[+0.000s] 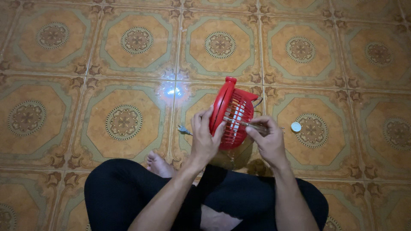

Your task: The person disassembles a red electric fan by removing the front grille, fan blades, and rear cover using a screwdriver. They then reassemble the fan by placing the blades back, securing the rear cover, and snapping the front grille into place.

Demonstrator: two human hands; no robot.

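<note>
Orange patterned floor tiles (124,64) all around me, with a lamp glare (171,90) at 11 o'clock from the fan. Sitting cross-legged, I've got the red fan (231,113) upright over my lap, left hand (204,139) wrapped on its rim. Right hand (267,139) at 3 o'clock pinches a screwdriver (244,124) into the grille. White cap (296,126) further right, plug (184,129) at 9.

open: tiled floor (128,55) ahead, left | blocked: white cap (296,126) right, plug (184,129)

Single head camera, facing steeply down, close over lap; perhaps slightly tilted
</note>
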